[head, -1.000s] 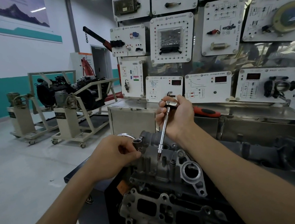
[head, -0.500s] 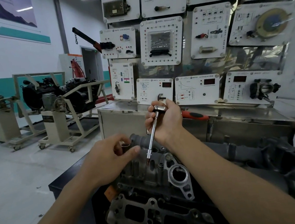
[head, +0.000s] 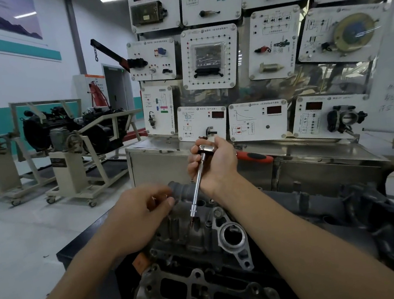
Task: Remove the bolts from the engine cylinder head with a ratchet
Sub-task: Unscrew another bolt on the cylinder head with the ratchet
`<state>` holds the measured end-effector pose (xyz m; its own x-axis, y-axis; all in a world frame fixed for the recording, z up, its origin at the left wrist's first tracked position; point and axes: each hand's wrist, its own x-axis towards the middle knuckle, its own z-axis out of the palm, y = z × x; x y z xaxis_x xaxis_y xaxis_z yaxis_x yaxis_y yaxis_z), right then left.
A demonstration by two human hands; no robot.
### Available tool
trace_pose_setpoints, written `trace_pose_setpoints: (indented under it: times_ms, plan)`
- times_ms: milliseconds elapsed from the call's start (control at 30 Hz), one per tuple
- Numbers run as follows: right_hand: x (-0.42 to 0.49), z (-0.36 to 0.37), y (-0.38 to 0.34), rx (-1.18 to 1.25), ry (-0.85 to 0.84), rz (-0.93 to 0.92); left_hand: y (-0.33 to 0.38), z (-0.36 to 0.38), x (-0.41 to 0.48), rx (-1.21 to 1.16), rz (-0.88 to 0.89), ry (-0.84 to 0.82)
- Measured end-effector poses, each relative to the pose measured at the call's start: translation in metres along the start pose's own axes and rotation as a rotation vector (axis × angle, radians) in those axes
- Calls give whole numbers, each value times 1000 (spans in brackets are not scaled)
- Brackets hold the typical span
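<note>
Head view, right hand: My right hand (head: 217, 165) is clenching round the head of the ratchet (head: 205, 148), above the engine. I am holding it at the top, I think, because there the tool can be spun quickly with the fingers once a bolt is loose.
Head view, extension bar: The extension bar (head: 197, 183) is hanging down from the ratchet, tilted toward my left. Its lower end is hovering just above the cylinder head (head: 196, 235), not seated in it.
Head view, thin tip: A thin tip (head: 191, 223) is showing under the end of the bar. It may be a bolt, but it is too small to tell.
Head view, left hand: My left hand (head: 137, 217) is curling its fingers beside the rubber hose (head: 182, 190), at the left end of the cylinder head. It is blurred, so I cannot tell if it is pinching something.
Head view, cylinder head: It is lying on the black bench (head: 79, 248) directly before me, between my forearms, so both hands are reaching it easily.
Head view, behind: A red-handled tool (head: 255, 155) is lying on the steel cabinet (head: 157, 158), just behind my right hand, near enough for taking.
Step, my judgement: I am probably working between one bolt hole and the next.
Risk, my judgement: A loose bolt could be falling into a recess of the head.
</note>
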<state>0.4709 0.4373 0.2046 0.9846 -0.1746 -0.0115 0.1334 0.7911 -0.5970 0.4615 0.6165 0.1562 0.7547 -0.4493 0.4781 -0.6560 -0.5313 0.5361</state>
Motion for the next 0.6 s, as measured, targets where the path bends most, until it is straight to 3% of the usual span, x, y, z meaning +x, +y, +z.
trace_pose_setpoints:
  times_ms: [67, 233, 400, 600]
  plan:
    - [1, -1, 1, -3, 4, 2, -4, -4, -2, 8, 20, -60]
    - [3, -2, 0, 9, -2, 14, -7, -18, 0, -40, -14, 129]
    - [2, -1, 1, -7, 0, 11, -2, -19, -2, 114, -50, -216]
    - [1, -1, 1, -4, 7, 0, -15, -28, -2, 114, -96, -84]
